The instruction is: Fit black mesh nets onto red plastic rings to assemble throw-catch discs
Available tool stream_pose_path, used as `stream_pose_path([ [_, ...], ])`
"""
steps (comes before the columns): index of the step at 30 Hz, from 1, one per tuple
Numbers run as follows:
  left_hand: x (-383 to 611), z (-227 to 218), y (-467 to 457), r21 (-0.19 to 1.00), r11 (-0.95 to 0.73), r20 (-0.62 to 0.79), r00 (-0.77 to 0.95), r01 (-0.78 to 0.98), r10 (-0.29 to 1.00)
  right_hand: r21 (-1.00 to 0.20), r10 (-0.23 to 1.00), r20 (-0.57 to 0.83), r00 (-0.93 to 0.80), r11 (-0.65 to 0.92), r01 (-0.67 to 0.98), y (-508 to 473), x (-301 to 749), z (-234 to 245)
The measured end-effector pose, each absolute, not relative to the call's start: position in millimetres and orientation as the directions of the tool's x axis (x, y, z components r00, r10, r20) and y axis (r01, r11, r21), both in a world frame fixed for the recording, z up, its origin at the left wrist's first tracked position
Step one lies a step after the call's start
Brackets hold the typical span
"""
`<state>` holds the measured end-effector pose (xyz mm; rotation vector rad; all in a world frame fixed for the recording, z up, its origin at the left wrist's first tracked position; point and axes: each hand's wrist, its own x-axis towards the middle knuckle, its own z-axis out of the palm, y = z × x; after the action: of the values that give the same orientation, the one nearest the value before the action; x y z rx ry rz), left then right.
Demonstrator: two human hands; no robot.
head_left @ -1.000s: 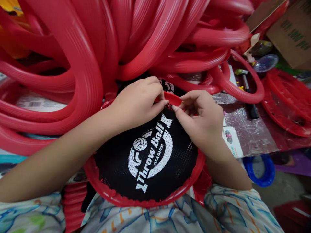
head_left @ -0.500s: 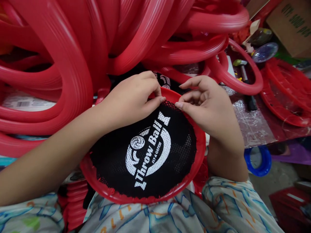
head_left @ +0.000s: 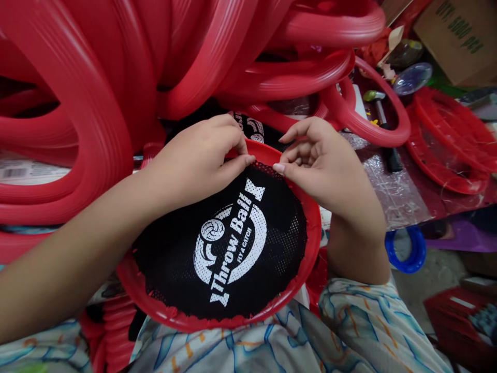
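A round red plastic hoop (head_left: 313, 248) rests tilted on my lap, with black mesh cloth (head_left: 166, 269) stretched across it. White "Throw Ball" lettering is printed on the cloth. My left hand (head_left: 205, 160) pinches the cloth edge at the hoop's far side between thumb and forefinger. Just to its right, my right hand (head_left: 326, 160) has thumb and forefinger closed on the same mesh edge, its other fingers loosely curled. The gap between the two hands is small. Behind them lies another piece of black printed cloth (head_left: 254, 129), partly hidden.
Large red rings (head_left: 104, 103) are heaped at the back and left. To the right are a small hammer (head_left: 392, 158), clear plastic film (head_left: 399, 199) and stacked red hoops (head_left: 446, 166). A blue ring (head_left: 417, 254) is below the table edge; a cardboard box (head_left: 462, 41) stands far right.
The whole scene has shifted slightly left in view as the camera turned. Both hands keep nearly the same pinch at the mesh edge.
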<state>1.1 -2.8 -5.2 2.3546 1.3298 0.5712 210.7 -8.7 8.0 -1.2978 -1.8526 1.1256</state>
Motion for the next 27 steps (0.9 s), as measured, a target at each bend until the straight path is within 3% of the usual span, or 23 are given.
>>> stream_pose_path([
  [17, -6.0, -6.4, 2.2, 0.509, -0.478, 0.143, 0.477, 0.716, 0.867, -0.745, 0.951, 0.087, -0.298, 0.261, 0.614, -13.3, 208.8, 13.5],
  [20, -10.4, -3.1, 2.5, 0.529, -0.429, 0.121, 0.436, 0.732, 0.892, -0.661, 0.961, 0.096, -0.261, 0.257, 0.705, -16.2, 217.5, 26.1],
  [27, -10.7, -2.8, -0.5, 0.517, -0.404, 0.153, 0.383, 0.754, 0.911, -0.394, 0.890, -0.114, -0.441, 0.367, 0.843, -14.5, 226.7, 30.3],
])
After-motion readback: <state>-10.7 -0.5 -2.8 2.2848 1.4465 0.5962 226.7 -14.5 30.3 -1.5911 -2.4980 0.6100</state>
